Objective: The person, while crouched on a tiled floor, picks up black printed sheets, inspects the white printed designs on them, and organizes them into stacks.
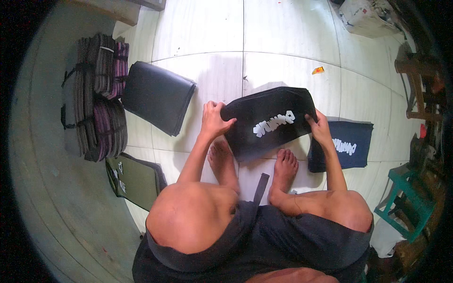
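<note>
Between my hands, a stack of black fabric panels [262, 106] with a white printed mark is held above the tiled floor, a little tilted. My left hand [216, 120] grips its left edge, thumb on top. The right edge is in my right hand [317, 124], also with the thumb on top. Under and beside my right forearm lies a dark navy stack of panels [354, 141] bearing similar white print. To the left of my left hand rests a stack of smooth black sheets [159, 93]. My fingers beneath the held stack are hidden.
Bundled grey and purple striped pieces [102, 131] stand against the left wall, with olive green panels [138, 180] nearer me. A small yellow wrapper [318, 70] lies on the tiles. At right are a green plastic stool [407, 205], a wooden frame [417, 88] and a white sack [368, 17].
</note>
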Demonstrator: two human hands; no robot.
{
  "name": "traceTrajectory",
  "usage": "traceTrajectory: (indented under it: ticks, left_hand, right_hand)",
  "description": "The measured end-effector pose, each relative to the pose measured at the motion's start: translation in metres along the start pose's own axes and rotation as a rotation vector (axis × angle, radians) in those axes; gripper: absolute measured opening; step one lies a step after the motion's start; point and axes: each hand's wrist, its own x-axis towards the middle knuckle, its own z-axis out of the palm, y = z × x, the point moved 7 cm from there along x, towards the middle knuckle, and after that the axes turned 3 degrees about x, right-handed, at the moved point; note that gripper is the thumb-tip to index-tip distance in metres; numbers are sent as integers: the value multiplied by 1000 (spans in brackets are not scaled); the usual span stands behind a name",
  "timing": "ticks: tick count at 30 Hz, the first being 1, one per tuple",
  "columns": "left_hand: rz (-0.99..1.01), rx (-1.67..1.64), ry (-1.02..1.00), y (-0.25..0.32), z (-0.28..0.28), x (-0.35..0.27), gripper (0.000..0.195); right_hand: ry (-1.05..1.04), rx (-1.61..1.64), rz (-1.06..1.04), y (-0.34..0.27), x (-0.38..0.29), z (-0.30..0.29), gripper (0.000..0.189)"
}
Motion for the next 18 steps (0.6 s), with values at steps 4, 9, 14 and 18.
traceTrajectory:
  ticks: [4,9,14,18]
  left_hand:
    - [330,-79,92,7,-22,8,41]
    - [312,-199,-82,41,-55,5,23]
    - [345,34,142,102,-128,-21,26]
    - [525,315,192,108,-101,2,39]
  right_hand:
    - [-12,97,-44,-4,-3,-2,39]
    - [183,43,-76,-11,-13,-4,38]
    - [416,43,-74,35,-37,6,37]
    - [259,-189,-353,-67,-9,37,48]
